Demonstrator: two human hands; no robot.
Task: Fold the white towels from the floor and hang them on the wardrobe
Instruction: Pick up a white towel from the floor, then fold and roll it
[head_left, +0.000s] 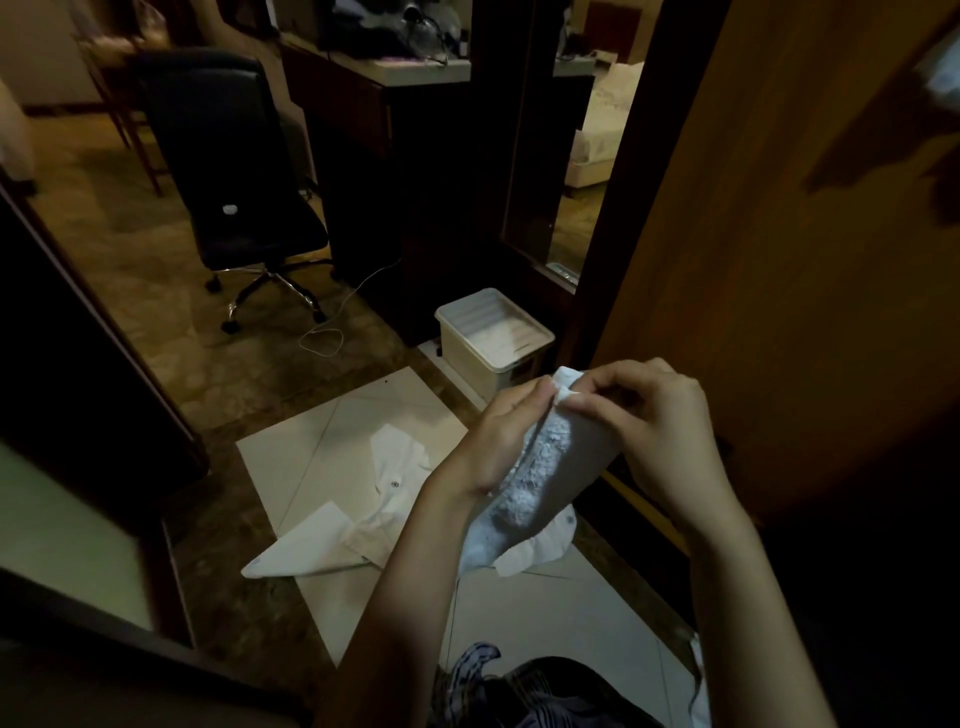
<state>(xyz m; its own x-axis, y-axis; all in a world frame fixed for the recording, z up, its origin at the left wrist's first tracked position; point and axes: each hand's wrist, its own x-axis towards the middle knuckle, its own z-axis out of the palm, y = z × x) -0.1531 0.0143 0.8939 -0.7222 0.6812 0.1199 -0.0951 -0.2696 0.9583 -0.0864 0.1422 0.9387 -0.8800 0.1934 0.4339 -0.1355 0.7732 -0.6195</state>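
Towel (540, 467), held up | both hands' fingers (597, 397) pinch top corners together, likely aligning fold | second towel (363, 514) on floor

Floor towel (332, 545) partly behind forearm

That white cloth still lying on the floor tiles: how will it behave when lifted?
Probably floppy: the white cloth lies crumpled, with creased, splayed corners. Likely light, since it looks thin. It should drape like the towel sagging between both hands.

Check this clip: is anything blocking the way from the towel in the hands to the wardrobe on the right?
Nothing visible does. Both the left hand and right hand pinch the towel just beside the wardrobe panel, with only open air between.
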